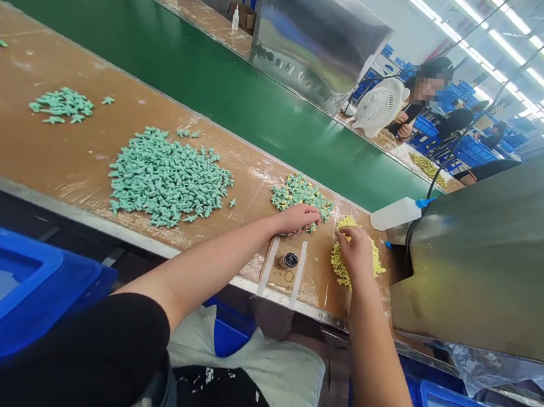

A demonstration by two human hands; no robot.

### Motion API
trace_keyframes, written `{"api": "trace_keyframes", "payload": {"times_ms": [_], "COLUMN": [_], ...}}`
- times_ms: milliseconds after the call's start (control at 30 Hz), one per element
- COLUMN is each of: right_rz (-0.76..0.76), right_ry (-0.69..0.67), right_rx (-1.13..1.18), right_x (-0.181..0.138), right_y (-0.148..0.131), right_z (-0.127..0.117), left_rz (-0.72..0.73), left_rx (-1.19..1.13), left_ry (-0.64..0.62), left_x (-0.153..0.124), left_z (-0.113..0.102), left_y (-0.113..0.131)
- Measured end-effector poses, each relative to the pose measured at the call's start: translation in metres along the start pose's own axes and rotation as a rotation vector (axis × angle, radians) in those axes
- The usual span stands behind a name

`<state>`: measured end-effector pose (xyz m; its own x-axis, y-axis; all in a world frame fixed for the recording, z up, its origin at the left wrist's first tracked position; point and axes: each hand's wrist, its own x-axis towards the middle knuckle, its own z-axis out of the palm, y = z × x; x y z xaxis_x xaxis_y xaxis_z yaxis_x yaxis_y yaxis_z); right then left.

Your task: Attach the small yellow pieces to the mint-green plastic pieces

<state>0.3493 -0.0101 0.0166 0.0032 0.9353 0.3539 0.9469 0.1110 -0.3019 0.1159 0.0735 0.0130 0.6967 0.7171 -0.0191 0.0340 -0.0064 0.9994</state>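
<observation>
My left hand (298, 219) is closed, fingertips pressed together at the near edge of a pile of small green pieces with yellow parts on them (297, 192). A green bit shows just under those fingertips; whether it is gripped I cannot tell. Over a heap of small yellow pieces (342, 272), my right hand (358, 251) pinches thumb and fingers together; what is between them is hidden. In front of my left hand, a small round pot with a dark top (290, 260) stands on a piece of cardboard (278, 276) held by white tape strips.
A large heap of plain green star-like pieces (168, 176) lies left, a smaller one (63, 104) beyond. Behind runs a green conveyor belt (171, 50). A white bottle with a blue tip (397, 213) and a metal panel (489, 265) stand right. Blue bins (51, 264) flank me.
</observation>
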Motion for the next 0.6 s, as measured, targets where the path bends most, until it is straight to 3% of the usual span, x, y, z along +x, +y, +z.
{"api": "trace_keyframes", "payload": {"times_ms": [133,267,367,600], "right_rz": [-0.005,-0.194,-0.279,-0.320], "right_ry": [0.034,0.022,0.030,-0.030], "right_rx": [0.234,0.219,0.170,0.151], "right_x": [-0.047,-0.083,-0.091,-0.089], "right_y": [-0.043,-0.075,-0.078,-0.067], "right_z": [0.010,0.023,0.027,0.017], "left_rz": [-0.015,-0.014,-0.009,0.018], "left_rx": [-0.003,-0.005,-0.021,-0.034], "left_ry": [0.006,0.015,0.015,0.010], "left_x": [0.001,0.000,-0.001,-0.001], "left_z": [0.000,0.001,0.001,-0.001], "left_y": [0.000,0.001,0.002,0.001]}}
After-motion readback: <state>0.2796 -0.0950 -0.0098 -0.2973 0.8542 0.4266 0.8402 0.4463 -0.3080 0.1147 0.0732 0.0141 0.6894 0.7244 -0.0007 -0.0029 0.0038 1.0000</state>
